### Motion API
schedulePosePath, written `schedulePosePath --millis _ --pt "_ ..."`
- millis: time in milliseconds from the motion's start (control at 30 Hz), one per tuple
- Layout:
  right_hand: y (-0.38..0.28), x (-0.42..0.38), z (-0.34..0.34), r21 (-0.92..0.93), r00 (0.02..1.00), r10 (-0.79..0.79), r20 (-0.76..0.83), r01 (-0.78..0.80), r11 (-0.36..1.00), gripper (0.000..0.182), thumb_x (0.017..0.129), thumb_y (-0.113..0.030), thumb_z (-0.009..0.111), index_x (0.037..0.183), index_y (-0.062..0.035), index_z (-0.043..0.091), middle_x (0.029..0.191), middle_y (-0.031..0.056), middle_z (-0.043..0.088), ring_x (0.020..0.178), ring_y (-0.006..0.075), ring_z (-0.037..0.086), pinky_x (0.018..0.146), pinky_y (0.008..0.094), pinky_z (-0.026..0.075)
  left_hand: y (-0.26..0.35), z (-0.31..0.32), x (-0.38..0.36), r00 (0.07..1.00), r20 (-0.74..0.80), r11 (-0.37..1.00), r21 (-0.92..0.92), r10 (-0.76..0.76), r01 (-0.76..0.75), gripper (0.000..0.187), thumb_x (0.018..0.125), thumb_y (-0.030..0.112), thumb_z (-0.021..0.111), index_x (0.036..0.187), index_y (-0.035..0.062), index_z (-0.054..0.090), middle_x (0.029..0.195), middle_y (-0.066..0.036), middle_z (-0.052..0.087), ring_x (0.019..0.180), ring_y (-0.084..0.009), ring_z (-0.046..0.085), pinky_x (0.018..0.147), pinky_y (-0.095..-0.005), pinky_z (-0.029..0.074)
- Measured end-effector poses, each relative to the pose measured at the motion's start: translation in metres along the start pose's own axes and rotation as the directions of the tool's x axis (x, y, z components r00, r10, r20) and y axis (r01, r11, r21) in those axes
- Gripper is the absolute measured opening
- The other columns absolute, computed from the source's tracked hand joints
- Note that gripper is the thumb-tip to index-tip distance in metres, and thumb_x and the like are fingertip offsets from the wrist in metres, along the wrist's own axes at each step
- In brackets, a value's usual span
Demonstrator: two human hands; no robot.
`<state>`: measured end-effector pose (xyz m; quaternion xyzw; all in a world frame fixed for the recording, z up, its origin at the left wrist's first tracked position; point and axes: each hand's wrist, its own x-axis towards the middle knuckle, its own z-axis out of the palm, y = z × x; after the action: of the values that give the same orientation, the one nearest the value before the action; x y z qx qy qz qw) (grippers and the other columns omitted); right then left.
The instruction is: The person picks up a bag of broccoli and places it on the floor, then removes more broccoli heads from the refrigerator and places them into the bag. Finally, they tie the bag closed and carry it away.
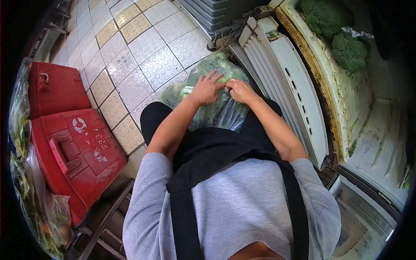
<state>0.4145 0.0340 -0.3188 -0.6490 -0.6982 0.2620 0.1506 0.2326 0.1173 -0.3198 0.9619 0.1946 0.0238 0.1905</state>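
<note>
A clear plastic bag (216,110) with green leafy produce inside lies between my knees, above the tiled floor. My left hand (207,89) rests over the top of the bag with its fingers spread. Close beside it on the right, my right hand (241,91) has its fingers pinched together at the bag's plastic. The fingertips of both hands nearly meet. What is inside the lower part of the bag is blurred by the shiny film.
Two red plastic boxes (80,156) stand at the left, with bagged greens (26,190) beyond them. At the right are a white slotted panel (301,91) and an open cooler (346,108) with broccoli heads (351,53). Grey crates (212,13) stand at the top.
</note>
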Motion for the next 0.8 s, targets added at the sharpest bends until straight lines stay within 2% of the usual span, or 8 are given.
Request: schedulePosePath --millis 67,167,300,367,500,633,733,800 --pt "-0.001 0.003 -0.001 0.053 1.000 -0.005 0.025 0.004 0.999 0.017 0.074 -0.008 0.051 0.086 -0.0038 0.063 0.096 0.0153 0.059 0.093 0.0330 0.057 0.078 0.0429 0.046 0.003 -0.018 0.013 0.982 0.185 0.994 0.109 -0.028 0.008 0.044 0.076 0.032 0.055 0.120 0.0246 0.055 0.139 -0.007 0.034 0.133 -0.0304 0.025 0.101 -0.0553 0.028" --pt "-0.021 0.002 -0.015 0.074 0.980 0.133 0.148 -0.145 0.987 0.020 0.074 -0.018 0.054 0.087 -0.0053 0.064 0.088 0.0171 0.063 0.088 0.0348 0.059 0.077 0.0443 0.047 0.000 -0.044 0.022 0.951 0.307 0.968 0.241 -0.014 -0.063 0.038 0.076 0.033 0.057 0.112 0.0236 0.061 0.137 -0.007 0.036 0.134 -0.0288 0.023 0.102 -0.0575 0.025" --pt "-0.055 -0.010 -0.005 -0.036 0.932 0.041 0.360 -0.030 0.999 0.032 0.072 -0.035 0.063 0.085 -0.0064 0.065 0.080 0.0180 0.063 0.080 0.0371 0.060 0.071 0.0452 0.047 -0.038 -0.056 0.012 0.946 0.321 0.903 0.417 -0.043 -0.101 0.038 0.076 0.033 0.056 0.113 0.0265 0.061 0.140 -0.007 0.035 0.135 -0.0271 0.022 0.101 -0.0633 0.020" --pt "-0.061 -0.021 0.012 -0.084 0.900 0.024 0.434 0.014 0.996 0.034 0.071 -0.038 0.066 0.087 -0.0069 0.066 0.084 0.0167 0.064 0.082 0.0361 0.061 0.072 0.0451 0.049 -0.046 -0.064 -0.002 0.914 0.362 0.836 0.547 -0.184 -0.049 0.036 0.080 0.036 0.054 0.115 0.0293 0.060 0.143 -0.006 0.031 0.137 -0.0268 0.015 0.102 -0.0658 0.014" --pt "-0.079 -0.060 0.017 -0.132 0.898 -0.020 0.440 0.086 0.987 0.030 0.071 -0.033 0.068 0.083 -0.0051 0.067 0.083 0.0153 0.065 0.082 0.0344 0.063 0.069 0.0445 0.050 -0.060 -0.044 -0.015 0.925 0.258 0.859 0.499 -0.278 0.119 0.030 0.083 0.029 0.054 0.113 0.0295 0.060 0.146 -0.004 0.026 0.139 -0.0282 0.008 0.100 -0.0695 0.013" --pt "-0.087 -0.098 0.002 -0.178 0.894 -0.126 0.429 0.221 0.959 0.030 0.076 -0.031 0.065 0.072 -0.0010 0.063 0.071 0.0166 0.061 0.069 0.0345 0.062 0.060 0.0442 0.049 -0.077 -0.041 -0.023 0.919 0.106 0.782 0.567 -0.379 0.257 0.032 0.089 0.021 0.043 0.116 0.0332 0.055 0.148 -0.003 0.021 0.138 -0.0299 0.011 0.095 -0.0722 0.017" --pt "-0.098 -0.118 -0.023 -0.173 0.911 -0.138 0.388 0.219 0.960 0.033 0.077 -0.032 0.064 0.064 -0.0014 0.061 0.067 0.0153 0.061 0.064 0.0350 0.061 0.055 0.0440 0.048 -0.076 -0.040 -0.025 0.888 0.051 0.779 0.505 -0.457 0.372 0.033 0.088 0.019 0.043 0.115 0.0337 0.057 0.147 -0.003 0.023 0.138 -0.0313 0.012 0.095 -0.0720 0.019" --pt "-0.102 -0.112 -0.027 -0.175 0.915 -0.083 0.395 0.163 0.971 0.032 0.079 -0.032 0.061 0.068 -0.0025 0.060 0.065 0.0145 0.061 0.065 0.0344 0.062 0.055 0.0445 0.048 -0.060 -0.049 -0.020 0.869 0.100 0.772 0.516 -0.485 0.371 0.032 0.088 0.029 0.043 0.118 0.0295 0.056 0.145 -0.005 0.026 0.137 -0.0335 0.013 0.095 -0.0716 0.017"
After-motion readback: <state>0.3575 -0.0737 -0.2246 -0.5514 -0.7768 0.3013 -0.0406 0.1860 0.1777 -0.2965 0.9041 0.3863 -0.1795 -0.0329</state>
